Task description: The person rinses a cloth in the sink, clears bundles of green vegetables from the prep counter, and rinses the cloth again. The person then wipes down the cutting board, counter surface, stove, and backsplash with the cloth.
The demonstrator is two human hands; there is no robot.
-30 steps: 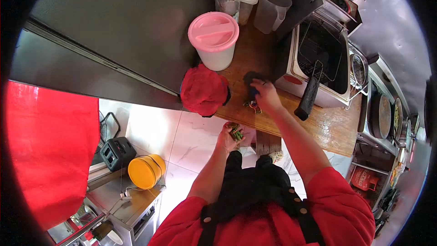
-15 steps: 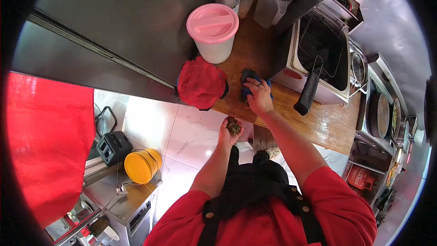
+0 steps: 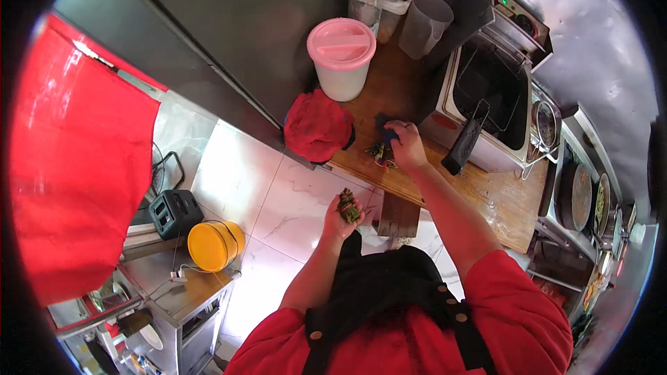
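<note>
My left hand (image 3: 338, 221) is cupped palm up below the counter's front edge, holding a small clump of green and brown vegetable scraps (image 3: 348, 205). On the wooden counter (image 3: 479, 198), my right hand (image 3: 408, 144) grips a dark blue cloth (image 3: 390, 135), pressed against the wood. Just left of that hand lies a loose heap of similar scraps (image 3: 379, 155) close to the edge. A red cap-like cloth item (image 3: 317, 127) sits at the counter's left corner. Behind it stands a white tub with a pink lid (image 3: 341, 45).
A deep fryer (image 3: 479, 107) stands right of my hand, its black basket handle (image 3: 461, 148) jutting over the counter. Clear jugs (image 3: 425, 26) and containers are at the back. A yellow bucket (image 3: 215, 245) and black speaker-like box (image 3: 176, 214) are at lower left.
The cloth under my right hand has shifted, uncovering more of the scrap heap. My left hand has moved slightly down and left with its clump. The whole view has turned a little.
</note>
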